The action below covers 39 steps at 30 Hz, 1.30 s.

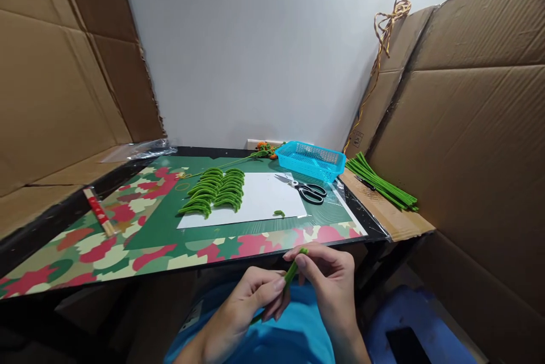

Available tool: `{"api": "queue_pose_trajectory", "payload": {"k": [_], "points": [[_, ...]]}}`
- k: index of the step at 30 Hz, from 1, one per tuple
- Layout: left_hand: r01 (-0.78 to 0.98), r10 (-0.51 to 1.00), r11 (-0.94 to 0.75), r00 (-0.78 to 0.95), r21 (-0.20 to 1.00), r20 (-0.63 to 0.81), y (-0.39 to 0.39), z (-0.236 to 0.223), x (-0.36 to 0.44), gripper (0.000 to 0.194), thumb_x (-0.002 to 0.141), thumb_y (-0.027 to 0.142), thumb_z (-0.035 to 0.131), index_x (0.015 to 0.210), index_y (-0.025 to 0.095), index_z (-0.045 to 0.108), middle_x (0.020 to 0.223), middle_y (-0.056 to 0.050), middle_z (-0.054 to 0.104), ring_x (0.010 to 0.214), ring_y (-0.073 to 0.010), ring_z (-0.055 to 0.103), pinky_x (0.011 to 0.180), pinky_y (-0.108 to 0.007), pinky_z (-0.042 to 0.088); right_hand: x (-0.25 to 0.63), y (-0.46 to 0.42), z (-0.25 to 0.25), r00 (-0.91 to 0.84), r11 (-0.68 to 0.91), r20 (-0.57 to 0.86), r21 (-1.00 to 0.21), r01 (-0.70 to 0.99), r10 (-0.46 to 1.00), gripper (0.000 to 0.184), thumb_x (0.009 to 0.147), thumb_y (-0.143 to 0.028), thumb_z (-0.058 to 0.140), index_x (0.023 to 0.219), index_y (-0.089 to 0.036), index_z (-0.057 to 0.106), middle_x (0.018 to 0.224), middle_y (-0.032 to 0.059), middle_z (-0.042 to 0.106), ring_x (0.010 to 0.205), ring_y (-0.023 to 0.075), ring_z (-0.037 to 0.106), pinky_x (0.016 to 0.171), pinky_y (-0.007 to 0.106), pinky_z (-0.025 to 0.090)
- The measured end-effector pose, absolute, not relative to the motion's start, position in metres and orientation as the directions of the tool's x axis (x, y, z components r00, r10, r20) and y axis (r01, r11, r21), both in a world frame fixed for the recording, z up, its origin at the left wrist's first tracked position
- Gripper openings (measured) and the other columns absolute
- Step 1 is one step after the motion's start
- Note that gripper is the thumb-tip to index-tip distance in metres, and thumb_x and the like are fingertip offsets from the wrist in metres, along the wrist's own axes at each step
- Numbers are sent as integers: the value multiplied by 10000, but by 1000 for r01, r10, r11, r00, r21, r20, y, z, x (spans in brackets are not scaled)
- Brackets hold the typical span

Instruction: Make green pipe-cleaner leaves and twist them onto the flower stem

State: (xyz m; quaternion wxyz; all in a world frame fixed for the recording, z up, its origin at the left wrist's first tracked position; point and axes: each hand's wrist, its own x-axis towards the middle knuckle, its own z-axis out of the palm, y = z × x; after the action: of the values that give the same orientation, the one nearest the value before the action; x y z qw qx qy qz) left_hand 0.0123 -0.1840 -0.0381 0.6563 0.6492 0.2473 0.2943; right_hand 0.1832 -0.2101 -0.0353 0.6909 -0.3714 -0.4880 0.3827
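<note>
In front of the table's edge, my left hand (264, 296) is closed on a green pipe cleaner (292, 274), gripping it between thumb and fingers. The thumb and index finger of my right hand (330, 273) pinch its upper end. Part of the strip also shows below my left hand. Beyond my hands lies a white sheet of paper (261, 196) bearing two columns of curved green fuzzy pieces (217, 188). A short bent green scrap (279, 213) sits near the sheet's front right. Black-handled scissors (310, 191) lie partly open across the sheet's right edge.
A blue plastic basket (313, 159) stands at the back right, beside an orange flower piece (266, 149). More green pipe cleaners (383, 185) are bundled on cardboard at the right. Wrapped chopsticks (100, 212) lie at left. Cardboard walls (468, 103) flank the table; a blue stool (417, 324) is lower right.
</note>
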Motion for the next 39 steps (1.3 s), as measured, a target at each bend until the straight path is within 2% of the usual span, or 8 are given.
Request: {"api": "queue_pose_trajectory", "payload": {"k": [9, 14, 19, 24, 27, 30, 39], "points": [[-63, 726, 25, 688, 998, 25, -183, -42, 12, 625, 979, 668, 545, 581, 190, 480, 621, -12, 473, 577, -129, 356, 570, -292, 269, 184, -210, -36, 219, 437, 400, -886, -156, 890, 183, 893, -366, 807, 874, -198, 879, 812, 84, 809, 547, 142, 614, 500, 240, 506], [-107, 733, -4, 676, 994, 75, -179, -51, 14, 616, 1000, 646, 543, 605, 178, 477, 601, 2, 467, 568, -112, 365, 549, -268, 269, 184, -211, -36, 221, 446, 412, -885, -133, 884, 187, 914, -361, 793, 873, -199, 877, 811, 80, 803, 553, 132, 606, 507, 234, 501], [-241, 780, 94, 621, 966, 79, -180, -55, 21, 402, 994, 603, 606, 925, 214, 537, 587, 59, 497, 472, -81, 301, 464, -205, 218, 183, -211, -33, 226, 486, 451, -864, -135, 864, 151, 905, -331, 801, 874, -206, 881, 788, 75, 800, 560, 140, 623, 514, 239, 517], [-217, 822, 45, 563, 975, 87, -185, -47, 25, 394, 985, 597, 630, 1072, 215, 591, 539, 80, 449, 455, -82, 325, 454, -198, 188, 184, -210, -34, 239, 504, 468, -856, -118, 851, 147, 901, -331, 805, 864, -208, 877, 813, 79, 808, 605, 169, 671, 546, 260, 558], [-131, 840, -23, 534, 991, 90, -186, -43, 23, 438, 986, 605, 618, 905, 175, 652, 503, 69, 411, 446, -79, 310, 461, -221, 205, 184, -210, -36, 237, 491, 459, -866, -97, 856, 168, 906, -352, 803, 868, -207, 877, 816, 86, 806, 636, 184, 686, 551, 263, 564], [-52, 848, -85, 520, 995, 99, -187, -39, 21, 537, 982, 613, 613, 688, 162, 609, 506, 43, 412, 478, -85, 314, 479, -236, 235, 184, -211, -36, 230, 479, 448, -872, -101, 864, 170, 918, -348, 794, 891, -204, 880, 806, 86, 797, 626, 175, 674, 546, 256, 549], [-41, 843, -59, 533, 997, 72, -190, -40, 21, 498, 992, 625, 586, 850, 157, 681, 495, 67, 399, 441, -73, 275, 444, -223, 198, 182, -211, -35, 170, 473, 445, -862, -185, 879, 165, 959, -331, 755, 1011, -231, 876, 867, 68, 788, 563, 117, 626, 546, 231, 512]]}}
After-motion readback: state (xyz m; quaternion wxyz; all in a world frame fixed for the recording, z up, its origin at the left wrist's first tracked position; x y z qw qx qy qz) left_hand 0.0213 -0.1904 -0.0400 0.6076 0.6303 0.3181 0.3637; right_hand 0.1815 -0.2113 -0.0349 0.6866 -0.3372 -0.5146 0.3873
